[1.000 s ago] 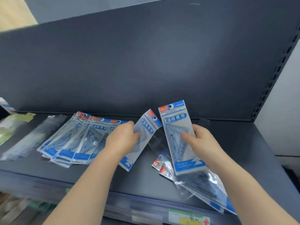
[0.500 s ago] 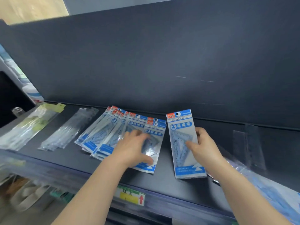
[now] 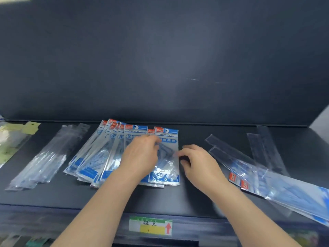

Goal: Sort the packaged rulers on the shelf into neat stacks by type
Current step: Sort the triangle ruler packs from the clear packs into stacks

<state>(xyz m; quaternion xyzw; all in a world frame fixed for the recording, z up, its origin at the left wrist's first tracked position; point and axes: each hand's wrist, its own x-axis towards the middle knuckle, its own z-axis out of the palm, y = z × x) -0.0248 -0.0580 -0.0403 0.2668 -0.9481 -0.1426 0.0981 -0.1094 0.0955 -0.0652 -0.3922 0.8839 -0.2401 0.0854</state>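
- The left hand (image 3: 140,157) lies palm-down on a fanned row of blue ruler packets (image 3: 96,157) on the dark shelf (image 3: 160,198). Its fingers (image 3: 154,139) are loosely bent, resting on the front packet (image 3: 167,135).
- The right hand (image 3: 197,164) sits just beside that packet, fingers curled with the tips at its right edge; whether they pinch it I cannot tell.
- Clear long packets (image 3: 44,161) lie to the left.
- A loose pile of packets (image 3: 263,177) lies to the right.
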